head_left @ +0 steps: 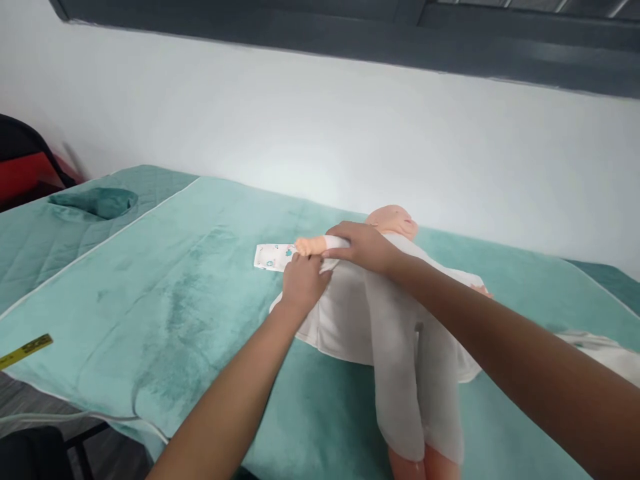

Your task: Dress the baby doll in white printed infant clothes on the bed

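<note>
A baby doll [395,373] in white clothes lies on its back, its head turned to the right side. Beneath it a white jacket [345,327] is spread out. One sleeve, with a small coloured print [269,257], stretches leftward under the doll's hand [311,245]. My right hand [364,245] is closed around the doll's white-sleeved forearm. Just below the doll's hand, my left hand [304,283] has its fingers bent onto the jacket's sleeve. Its fingertips are partly hidden.
The bed has a teal plush cover [165,287] and a face hole [95,203] at the left. White cloth [605,350] lies at the right edge. A yellow strip [25,351] is at the left edge, and a white wall [300,120] stands behind.
</note>
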### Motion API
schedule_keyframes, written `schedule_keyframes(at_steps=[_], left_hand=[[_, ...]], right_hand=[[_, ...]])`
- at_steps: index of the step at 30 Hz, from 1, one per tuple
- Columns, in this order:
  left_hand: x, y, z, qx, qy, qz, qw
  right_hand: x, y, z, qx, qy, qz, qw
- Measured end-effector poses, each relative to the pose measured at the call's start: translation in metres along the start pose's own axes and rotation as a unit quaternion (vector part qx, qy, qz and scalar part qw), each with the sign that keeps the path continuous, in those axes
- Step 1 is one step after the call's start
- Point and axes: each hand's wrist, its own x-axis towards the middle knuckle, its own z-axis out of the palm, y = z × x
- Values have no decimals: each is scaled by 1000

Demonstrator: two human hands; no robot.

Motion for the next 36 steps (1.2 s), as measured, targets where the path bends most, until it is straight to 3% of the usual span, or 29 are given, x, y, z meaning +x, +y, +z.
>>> schedule_keyframes(at_steps=[3,5,9,16,18,26,32,34,36], left_hand=[[2,-3,2,-38,29,-6,999],[2,-7,-1,-134,47,-12,990],[4,-17,-8,-358,65,-49,930],[10,-21,-12,-450,81,-177,872],[9,-21,-11,-442,93,-182,873],[0,-9,-16,-318,130,-131,930],[-3,2,-15,-342,-9,-53,938],[-3,1,-14,-334,8,-62,940],[-2,-1,-15,-317,43,-79,944]], right_hand=[[-1,-4,4,-7,-64,-25,998],[-1,-5,4,-6,-88,-31,996],[0,-5,0,-24,-103,-23,994],[3,1,0,-158,-101,19,982],[4,4,4,-184,-112,32,976],[9,7,17,-281,-114,15,953],[14,-2,30,-302,-89,30,949],[7,-3,26,-244,-51,44,967],[-11,-1,17,-158,39,68,984]])
